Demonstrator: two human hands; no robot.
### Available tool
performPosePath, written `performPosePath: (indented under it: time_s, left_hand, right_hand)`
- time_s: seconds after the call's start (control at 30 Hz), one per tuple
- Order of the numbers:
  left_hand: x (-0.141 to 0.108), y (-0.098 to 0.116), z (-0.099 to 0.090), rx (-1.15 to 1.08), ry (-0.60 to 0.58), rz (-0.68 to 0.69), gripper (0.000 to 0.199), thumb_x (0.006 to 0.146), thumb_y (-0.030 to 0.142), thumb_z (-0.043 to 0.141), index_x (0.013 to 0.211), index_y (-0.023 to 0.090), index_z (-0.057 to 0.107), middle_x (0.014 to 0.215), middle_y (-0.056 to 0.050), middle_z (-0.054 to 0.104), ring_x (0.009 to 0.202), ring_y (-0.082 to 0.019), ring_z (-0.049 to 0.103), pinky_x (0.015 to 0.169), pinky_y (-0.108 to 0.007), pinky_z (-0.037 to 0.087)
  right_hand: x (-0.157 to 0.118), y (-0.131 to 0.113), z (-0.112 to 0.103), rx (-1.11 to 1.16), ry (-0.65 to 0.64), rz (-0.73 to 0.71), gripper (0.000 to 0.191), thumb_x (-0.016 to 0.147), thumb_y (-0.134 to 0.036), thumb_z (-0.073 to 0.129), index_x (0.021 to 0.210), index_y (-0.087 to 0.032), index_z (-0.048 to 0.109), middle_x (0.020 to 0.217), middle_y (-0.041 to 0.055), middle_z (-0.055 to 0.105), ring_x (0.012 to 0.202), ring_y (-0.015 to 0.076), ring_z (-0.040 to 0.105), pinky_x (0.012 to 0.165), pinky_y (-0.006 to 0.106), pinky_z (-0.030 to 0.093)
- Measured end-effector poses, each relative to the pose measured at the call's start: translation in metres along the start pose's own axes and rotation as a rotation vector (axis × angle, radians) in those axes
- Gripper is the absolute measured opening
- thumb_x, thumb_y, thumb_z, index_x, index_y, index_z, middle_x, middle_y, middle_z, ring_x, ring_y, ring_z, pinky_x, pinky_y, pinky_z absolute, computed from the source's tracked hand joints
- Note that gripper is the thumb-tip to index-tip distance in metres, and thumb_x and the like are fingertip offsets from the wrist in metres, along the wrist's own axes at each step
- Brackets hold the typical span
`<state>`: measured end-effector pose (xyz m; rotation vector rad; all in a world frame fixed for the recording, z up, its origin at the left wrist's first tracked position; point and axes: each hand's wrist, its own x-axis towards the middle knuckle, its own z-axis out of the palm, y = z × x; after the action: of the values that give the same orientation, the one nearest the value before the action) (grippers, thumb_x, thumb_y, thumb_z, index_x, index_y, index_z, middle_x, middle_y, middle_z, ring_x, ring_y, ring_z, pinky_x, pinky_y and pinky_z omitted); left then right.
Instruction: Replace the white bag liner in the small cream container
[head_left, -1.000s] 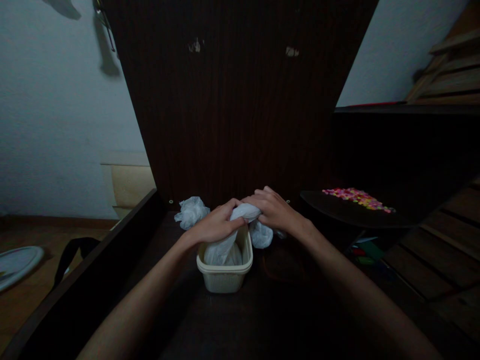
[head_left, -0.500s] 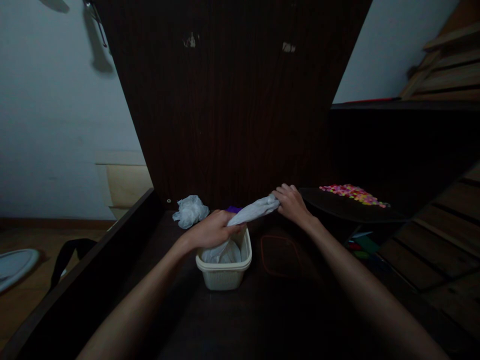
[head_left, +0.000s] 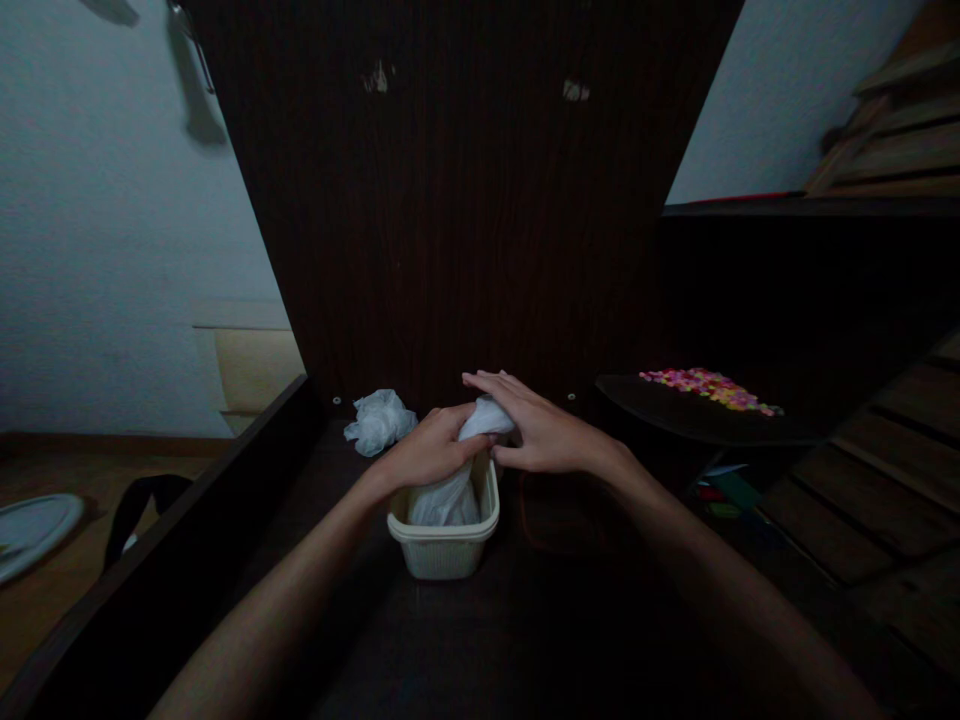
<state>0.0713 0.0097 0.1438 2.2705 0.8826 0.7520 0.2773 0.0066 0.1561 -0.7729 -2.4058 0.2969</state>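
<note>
Bag, one: white, thin, semi-translucent plastic (head_left: 448, 502); body bunched and creased, upper part gathered into a thick twist. Its lower part is contained in the cream tub; its neck is raised above the rim between the hands.

Left hand (head_left: 433, 449): closed around the bag's neck, thumb laid across the front.

Right hand (head_left: 546, 432): partly open, fingers extended over the top of the twist, thumb held apart below; whether the plastic is firmly gripped cannot be told.

Tub, one: cream (head_left: 444, 535), rounded corners, ribbed wall, flared rim; stood upright on the dark desk (head_left: 427, 640), nearer its back edge.

Crumpled bag, one: whitish (head_left: 380, 421), placed near the desk's back left corner, apart from the tub.

Edges: the desk is bounded at the back by a tall dark panel (head_left: 465, 220), at the left by a raised side board (head_left: 187, 530). Bare desk surface is shown between tub and side board, and before the tub between the forearms. Beyond the right back corner, a curved shelf (head_left: 652, 410) is topped with small multicoloured pieces (head_left: 709, 388).
</note>
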Motion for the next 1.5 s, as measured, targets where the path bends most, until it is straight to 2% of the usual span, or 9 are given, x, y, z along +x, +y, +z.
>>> performPosePath:
  time_s: [0.1, 0.27, 0.53, 0.67, 0.77, 1.03, 1.2, 1.33, 1.5]
  left_hand:
    - [-0.002, 0.004, -0.002, -0.013, 0.038, -0.001, 0.019, 0.086, 0.026, 0.055, 0.099, 0.016, 0.063, 0.090, -0.004, 0.069, 0.079, -0.020, 0.063, 0.073, -0.031, 0.047]
    - [-0.010, 0.005, -0.006, -0.096, 0.146, -0.024, 0.028, 0.082, 0.027, 0.062, 0.107, 0.019, 0.052, 0.087, 0.000, 0.061, 0.076, -0.018, 0.058, 0.068, -0.029, 0.045]
    - [-0.012, 0.003, -0.001, -0.281, 0.034, -0.130, 0.030, 0.085, 0.033, 0.066, 0.107, 0.018, 0.053, 0.079, 0.002, 0.060, 0.070, -0.016, 0.057, 0.065, -0.028, 0.047]
    - [-0.009, 0.004, -0.002, -0.216, -0.112, -0.118, 0.030, 0.090, 0.045, 0.058, 0.086, 0.015, 0.062, 0.072, 0.002, 0.055, 0.067, -0.015, 0.052, 0.066, -0.027, 0.044]
    - [-0.008, 0.000, -0.002, -0.164, -0.104, -0.146, 0.038, 0.092, 0.048, 0.049, 0.073, 0.016, 0.056, 0.064, 0.004, 0.045, 0.062, -0.013, 0.042, 0.057, -0.024, 0.038]
    - [-0.011, 0.000, 0.000, -0.077, -0.122, -0.142, 0.041, 0.092, 0.050, 0.044, 0.063, 0.020, 0.042, 0.060, 0.004, 0.037, 0.057, -0.012, 0.035, 0.051, -0.024, 0.029]
    - [-0.010, 0.000, 0.001, -0.023, -0.111, -0.116, 0.038, 0.091, 0.044, 0.043, 0.062, 0.020, 0.043, 0.061, 0.003, 0.040, 0.059, -0.013, 0.038, 0.053, -0.024, 0.031]
    - [-0.006, -0.001, 0.001, 0.021, -0.121, -0.084, 0.038, 0.092, 0.043, 0.042, 0.064, 0.019, 0.049, 0.065, 0.001, 0.048, 0.065, -0.015, 0.045, 0.057, -0.024, 0.036]
    - [-0.004, -0.004, 0.002, 0.021, -0.146, -0.027, 0.033, 0.093, 0.037, 0.043, 0.073, 0.017, 0.061, 0.074, -0.002, 0.061, 0.076, -0.018, 0.055, 0.066, -0.025, 0.044]
  right_hand:
    - [0.010, -0.001, 0.006, -0.029, -0.063, 0.010, 0.077, 0.075, -0.005, 0.059, 0.149, -0.022, 0.047, 0.148, 0.0101, 0.057, 0.141, 0.0315, 0.047, 0.120, 0.057, 0.030]
    - [0.020, -0.001, 0.000, 0.028, -0.014, 0.017, 0.072, 0.069, 0.004, 0.049, 0.137, -0.018, 0.057, 0.126, 0.0100, 0.070, 0.110, 0.0236, 0.067, 0.093, 0.037, 0.049]
    - [0.031, -0.016, -0.015, -0.100, -0.074, 0.136, 0.053, 0.070, 0.005, 0.048, 0.112, -0.017, 0.071, 0.104, 0.0069, 0.077, 0.092, 0.0195, 0.069, 0.079, 0.027, 0.044]
    - [0.030, -0.020, -0.019, -0.281, -0.106, 0.231, 0.043, 0.072, 0.000, 0.053, 0.102, -0.021, 0.075, 0.091, 0.0047, 0.077, 0.082, 0.0196, 0.068, 0.065, 0.026, 0.035]
    - [0.027, -0.018, -0.022, -0.458, -0.114, 0.295, 0.034, 0.075, -0.006, 0.057, 0.098, -0.022, 0.077, 0.084, 0.0057, 0.077, 0.078, 0.0211, 0.068, 0.059, 0.028, 0.027]
    - [0.006, 0.022, -0.026, -0.679, -0.109, 0.341, 0.037, 0.076, -0.007, 0.060, 0.107, -0.023, 0.073, 0.090, 0.0050, 0.079, 0.080, 0.0214, 0.070, 0.063, 0.029, 0.028]
    - [-0.011, 0.053, -0.024, -0.743, -0.069, 0.381, 0.021, 0.095, -0.024, 0.055, 0.100, -0.019, 0.074, 0.087, 0.0086, 0.079, 0.077, 0.0219, 0.071, 0.062, 0.029, 0.030]
    - [-0.018, 0.069, -0.018, -0.799, -0.024, 0.420, 0.047, 0.103, -0.038, 0.044, 0.075, -0.017, 0.076, 0.082, 0.0131, 0.077, 0.073, 0.0228, 0.070, 0.059, 0.031, 0.028]
    - [-0.023, 0.077, -0.014, -0.833, 0.042, 0.447, 0.055, 0.103, -0.039, 0.039, 0.071, -0.014, 0.076, 0.077, 0.0141, 0.073, 0.072, 0.0220, 0.065, 0.056, 0.031, 0.026]
